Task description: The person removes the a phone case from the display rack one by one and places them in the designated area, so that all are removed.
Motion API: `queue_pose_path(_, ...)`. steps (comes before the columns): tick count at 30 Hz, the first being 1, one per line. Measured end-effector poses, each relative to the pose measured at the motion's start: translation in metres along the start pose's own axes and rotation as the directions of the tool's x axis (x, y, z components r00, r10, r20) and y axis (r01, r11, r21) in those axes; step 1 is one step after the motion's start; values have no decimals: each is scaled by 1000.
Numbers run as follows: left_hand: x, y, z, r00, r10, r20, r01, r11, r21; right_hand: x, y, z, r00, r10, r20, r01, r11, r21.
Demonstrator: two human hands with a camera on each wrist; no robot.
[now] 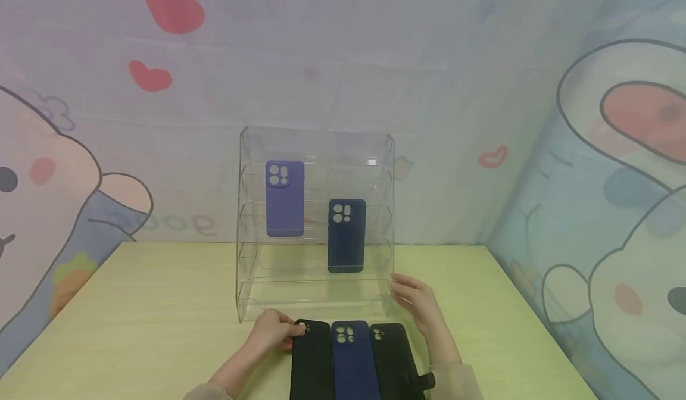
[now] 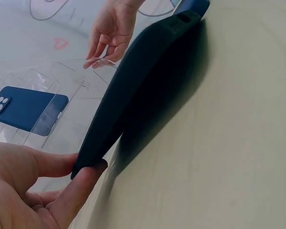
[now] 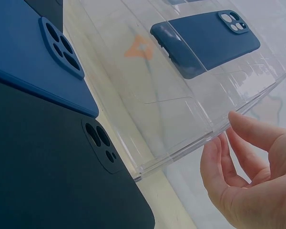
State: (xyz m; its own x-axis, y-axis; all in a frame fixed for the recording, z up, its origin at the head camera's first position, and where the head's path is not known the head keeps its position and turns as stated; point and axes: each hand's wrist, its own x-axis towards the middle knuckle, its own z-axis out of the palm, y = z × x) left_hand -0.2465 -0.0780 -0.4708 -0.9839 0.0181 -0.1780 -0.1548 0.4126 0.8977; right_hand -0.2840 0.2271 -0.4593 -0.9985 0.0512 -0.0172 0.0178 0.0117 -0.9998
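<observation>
Left hand (image 1: 272, 330) pinches the top corner of the leftmost black silicone phone case (image 1: 312, 361), lifting its edge off the pale yellow-green wooden table (image 1: 150, 322).
Right hand (image 1: 417, 302), fingers relaxed and loosely spread, touches the lower right edge of the clear acrylic tiered display rack (image 1: 316, 221). Beside the gripped case lie a flat dark blue phone case (image 1: 353, 361) and another black phone case (image 1: 393, 358), side by side. Rack holds a lavender phone case (image 1: 284, 198) and a navy phone case (image 1: 346, 235).
</observation>
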Motion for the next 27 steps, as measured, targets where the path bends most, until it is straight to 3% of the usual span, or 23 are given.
queue_pose_path(4, -2, 1, 0, 1000, 10, -1, -10, 1000, 22, 0, -1, 0, 1000, -1, 3, 1, 1000, 1)
queue_pose_path(9, -4, 1, 0, 999, 42, -9, -41, 990, 132, 0, -1, 0, 1000, 2, 2, -2, 1000, 1)
queue_pose_path(16, -7, 4, -1, 994, 107, -27, -91, 934, 345, -1, -1, 1, 1000, 5, -4, -5, 1000, 1)
queue_pose_path(22, -12, 9, 0, 987, 156, -33, -127, 892, 433, -1, -1, 0, 1000, 6, -4, -6, 1000, 6)
queue_pose_path(27, -14, 9, -2, 985, 168, -28, -136, 875, 464, 0, 0, 0, 1000, 7, -4, -7, 1000, 7)
